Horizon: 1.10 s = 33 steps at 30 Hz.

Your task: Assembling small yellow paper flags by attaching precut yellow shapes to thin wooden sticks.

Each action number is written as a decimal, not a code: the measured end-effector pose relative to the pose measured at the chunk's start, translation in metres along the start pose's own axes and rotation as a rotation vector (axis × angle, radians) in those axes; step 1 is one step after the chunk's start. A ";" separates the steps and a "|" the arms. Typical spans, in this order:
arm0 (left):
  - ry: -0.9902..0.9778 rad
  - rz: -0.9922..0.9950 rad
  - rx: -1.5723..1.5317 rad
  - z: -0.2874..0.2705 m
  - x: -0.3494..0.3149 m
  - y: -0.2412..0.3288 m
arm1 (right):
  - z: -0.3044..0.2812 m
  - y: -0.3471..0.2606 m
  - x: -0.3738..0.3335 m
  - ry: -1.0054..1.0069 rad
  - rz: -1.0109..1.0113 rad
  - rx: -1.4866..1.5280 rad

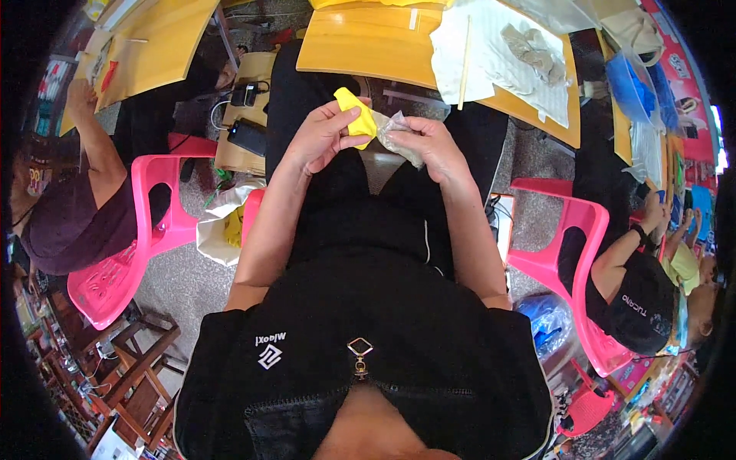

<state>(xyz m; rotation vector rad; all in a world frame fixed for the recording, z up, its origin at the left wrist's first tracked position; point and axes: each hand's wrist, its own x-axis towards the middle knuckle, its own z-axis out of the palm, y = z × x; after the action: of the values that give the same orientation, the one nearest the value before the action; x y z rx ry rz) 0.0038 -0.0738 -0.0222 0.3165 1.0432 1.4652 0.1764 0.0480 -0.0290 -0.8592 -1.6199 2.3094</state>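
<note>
Above my lap, just short of the table's near edge, both hands are up close together. My left hand [328,136] pinches a bright yellow piece of soft, fabric-like material [354,115] between thumb and fingers. Opposite it, my right hand [435,152] grips a crumpled greyish, partly see-through piece [400,144], perhaps thin plastic or sheer cloth. The yellow and grey pieces meet between the hands; whether they are joined I cannot tell. Ahead on the table, a crumpled grey-beige cloth [530,52] lies on a white sheet [491,57].
A yellow wooden table [368,46] stands ahead, with a thin stick [464,65] on the sheet. At left, a small wooden stand holds a dark phone [248,136], above a white bag [218,238]. People sit on pink chairs [142,207] at both sides. A blue plastic bag [546,326] lies right.
</note>
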 end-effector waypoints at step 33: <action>0.012 -0.012 0.142 0.009 -0.003 -0.006 | 0.001 0.003 0.001 -0.020 0.024 0.200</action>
<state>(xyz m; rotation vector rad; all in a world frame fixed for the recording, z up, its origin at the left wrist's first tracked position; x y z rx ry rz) 0.0147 -0.0735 -0.0211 0.4030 1.1596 1.3867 0.1749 0.0464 -0.0316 -0.8166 -1.3620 2.4516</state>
